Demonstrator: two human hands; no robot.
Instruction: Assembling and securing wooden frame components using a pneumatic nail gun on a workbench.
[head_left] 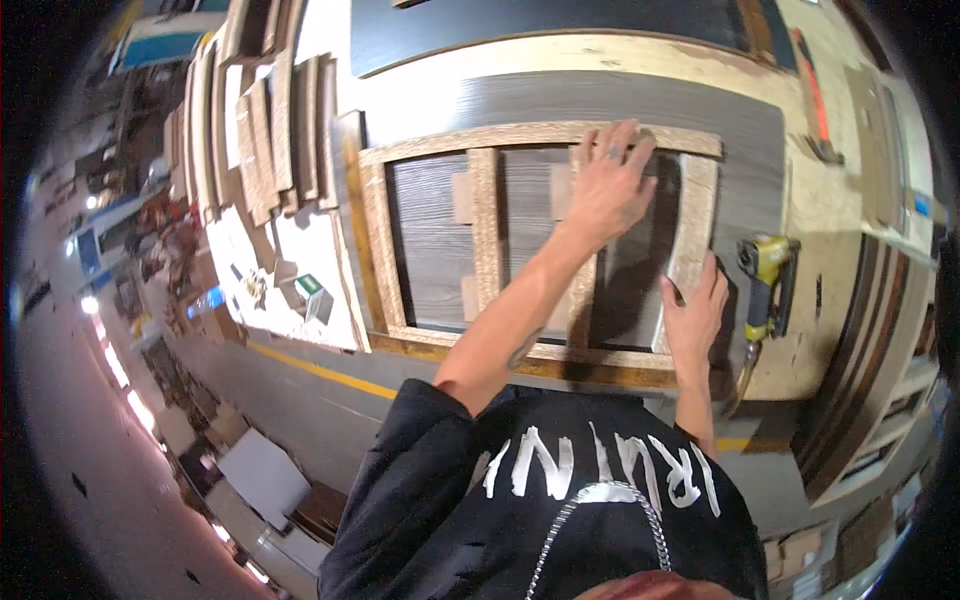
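A rectangular frame of light wood-grain strips lies on a dark grey wood-grain panel. My left hand reaches across the frame, fingers spread over its far rail near the top of an inner crosspiece. At the frame's right end, my right hand straddles the near part of the end strip, thumb on its inner side and fingers on its outer side. Small light blocks sit beside the inner crosspieces. A yellow-and-black air nailer with a hose lies just right of my right hand.
A claw hammer with a red handle lies at the far right of the table. Stacked wood strips and a small green-and-white box are on the left. Another dark panel lies beyond. Long boards stand at the right.
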